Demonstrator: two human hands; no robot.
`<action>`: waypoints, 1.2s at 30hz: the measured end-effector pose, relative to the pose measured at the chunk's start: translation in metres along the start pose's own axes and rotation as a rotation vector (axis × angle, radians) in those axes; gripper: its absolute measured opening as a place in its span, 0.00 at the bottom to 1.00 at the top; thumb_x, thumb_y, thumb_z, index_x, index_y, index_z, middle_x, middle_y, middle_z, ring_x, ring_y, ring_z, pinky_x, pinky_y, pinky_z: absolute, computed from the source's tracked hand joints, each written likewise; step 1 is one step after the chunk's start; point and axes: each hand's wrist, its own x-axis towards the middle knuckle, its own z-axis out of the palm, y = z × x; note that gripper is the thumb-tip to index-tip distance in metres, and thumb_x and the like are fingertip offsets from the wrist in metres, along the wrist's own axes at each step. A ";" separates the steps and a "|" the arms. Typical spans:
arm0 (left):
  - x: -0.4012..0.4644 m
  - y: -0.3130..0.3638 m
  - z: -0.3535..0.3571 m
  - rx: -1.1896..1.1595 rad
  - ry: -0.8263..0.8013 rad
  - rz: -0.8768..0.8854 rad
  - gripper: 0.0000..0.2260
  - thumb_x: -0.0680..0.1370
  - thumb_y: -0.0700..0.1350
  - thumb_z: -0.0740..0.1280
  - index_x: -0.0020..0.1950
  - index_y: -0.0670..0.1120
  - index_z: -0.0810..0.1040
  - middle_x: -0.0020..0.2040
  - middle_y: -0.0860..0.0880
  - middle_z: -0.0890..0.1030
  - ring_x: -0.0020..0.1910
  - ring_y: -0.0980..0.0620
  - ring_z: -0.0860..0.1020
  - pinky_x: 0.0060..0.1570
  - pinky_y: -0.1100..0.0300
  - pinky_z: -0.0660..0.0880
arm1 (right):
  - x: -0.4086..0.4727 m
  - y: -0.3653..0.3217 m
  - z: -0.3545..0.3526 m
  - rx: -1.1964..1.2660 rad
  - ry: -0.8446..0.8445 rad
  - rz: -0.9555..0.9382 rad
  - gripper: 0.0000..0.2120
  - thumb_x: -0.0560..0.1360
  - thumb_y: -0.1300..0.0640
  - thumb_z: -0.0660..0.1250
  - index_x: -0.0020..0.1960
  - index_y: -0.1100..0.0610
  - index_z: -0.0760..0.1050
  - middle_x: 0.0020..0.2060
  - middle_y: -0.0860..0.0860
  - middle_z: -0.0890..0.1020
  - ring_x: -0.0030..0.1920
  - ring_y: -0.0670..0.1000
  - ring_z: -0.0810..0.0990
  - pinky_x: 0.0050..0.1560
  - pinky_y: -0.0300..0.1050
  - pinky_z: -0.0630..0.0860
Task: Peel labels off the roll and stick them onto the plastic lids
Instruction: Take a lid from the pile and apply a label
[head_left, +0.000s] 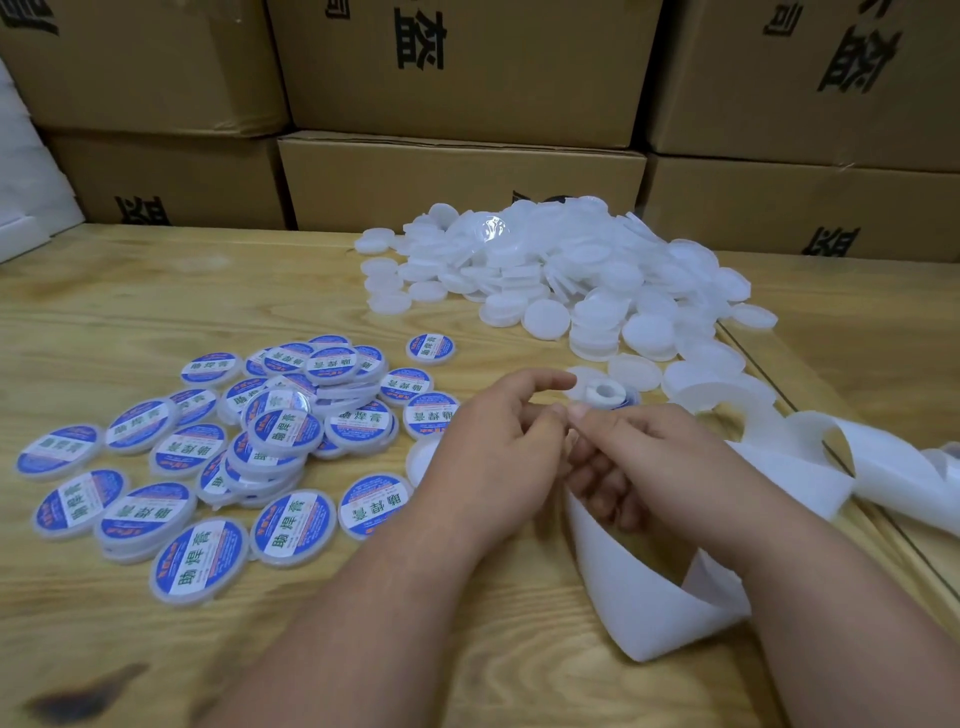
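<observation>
A heap of plain white plastic lids (561, 275) lies at the back right of the wooden table (156, 291). Several lids with blue and white labels (234, 441) are spread at the left. The label roll (605, 392) lies flat just beyond my fingertips, its core showing. My left hand (498, 457) and my right hand (649, 462) meet fingertip to fingertip in front of the roll, pinching the white backing strip (639, 587), which curls down toward me. A bare lid (421, 460) lies partly hidden under my left hand. Whether a label is between my fingers is hidden.
Stacked cardboard boxes (457, 176) wall off the back of the table. Spent white backing strip (883, 467) coils over the table's right edge. A dark stain (88, 696) marks the wood at the front left.
</observation>
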 end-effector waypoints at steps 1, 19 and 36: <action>0.000 0.000 0.001 -0.001 0.000 -0.007 0.13 0.80 0.43 0.63 0.57 0.60 0.79 0.39 0.53 0.86 0.41 0.53 0.83 0.39 0.66 0.79 | 0.001 0.001 0.001 0.001 0.042 0.007 0.24 0.71 0.30 0.64 0.41 0.49 0.85 0.35 0.51 0.87 0.32 0.49 0.83 0.32 0.41 0.76; 0.037 -0.026 0.026 0.422 0.128 0.147 0.16 0.79 0.41 0.61 0.63 0.55 0.77 0.56 0.58 0.76 0.60 0.54 0.73 0.57 0.60 0.70 | 0.013 0.019 -0.012 -0.269 0.326 0.021 0.06 0.72 0.58 0.65 0.39 0.56 0.80 0.21 0.42 0.69 0.20 0.43 0.65 0.19 0.32 0.60; 0.088 -0.033 0.035 0.714 -0.104 0.199 0.14 0.79 0.57 0.64 0.62 0.57 0.81 0.62 0.58 0.80 0.66 0.51 0.73 0.67 0.49 0.69 | 0.013 0.020 -0.013 -0.287 0.308 0.011 0.07 0.71 0.58 0.65 0.35 0.56 0.75 0.21 0.42 0.66 0.22 0.44 0.63 0.22 0.34 0.59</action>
